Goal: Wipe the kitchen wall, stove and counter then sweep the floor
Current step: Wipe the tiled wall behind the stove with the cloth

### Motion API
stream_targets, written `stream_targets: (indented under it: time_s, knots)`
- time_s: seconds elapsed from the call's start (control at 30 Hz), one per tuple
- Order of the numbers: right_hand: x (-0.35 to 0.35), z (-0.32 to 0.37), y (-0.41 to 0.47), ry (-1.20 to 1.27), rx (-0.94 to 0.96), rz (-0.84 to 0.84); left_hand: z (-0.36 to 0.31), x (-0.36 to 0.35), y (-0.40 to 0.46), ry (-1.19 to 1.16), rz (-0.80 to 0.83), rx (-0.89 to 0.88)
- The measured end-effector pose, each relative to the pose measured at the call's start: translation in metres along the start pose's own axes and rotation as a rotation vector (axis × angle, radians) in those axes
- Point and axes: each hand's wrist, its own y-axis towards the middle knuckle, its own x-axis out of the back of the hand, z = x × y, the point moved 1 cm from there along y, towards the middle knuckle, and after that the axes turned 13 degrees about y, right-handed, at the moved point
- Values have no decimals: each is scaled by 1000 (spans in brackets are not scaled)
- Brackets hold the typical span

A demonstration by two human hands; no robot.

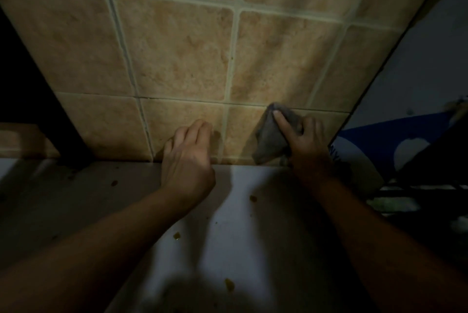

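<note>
A tiled kitchen wall point(177, 59) in mottled tan fills most of the dim view, its pale grout lines running down to the white table point(253, 236) at its foot. The table carries scattered brown crumbs point(177, 236) and falls into shadow on the left. To the right, a blue-and-white object point(379, 140) sits beyond the wall's edge, too dark to identify. The hands are set apart on the lowest row of tiles: the left hand point(187, 158) rests with bent fingers against the wall just above the table, holding nothing, while the right hand point(304, 140) presses a grey cloth point(268, 140) to the tile, index finger extended along it. The wall wipe appears under way at its bottom edge. The risk from here: the poor light could leave grime missed, and a downward stroke could push dirt onto the unwiped table.
</note>
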Motion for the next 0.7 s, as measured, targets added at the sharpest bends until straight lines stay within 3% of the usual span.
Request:
stream_targets:
  time_s: [0.13, 0.33, 0.43, 0.63, 0.7]
  knots:
    - [-18, 15, -10, 13, -139, -4, 6, -4, -8, 34, 46, 3]
    - [-10, 31, -22, 107, -346, 277, 23, -1, -13, 43, 24, 28]
    - [1, 34, -28, 114, -256, 427, 26, 1, -16, 70, 35, 32]
    - [5, 72, -1, 247, -190, 352, 37, 4, -25, 126, 39, 54]
    - [0, 96, 9, 252, -75, 347, 47, 7, -28, 120, 43, 109]
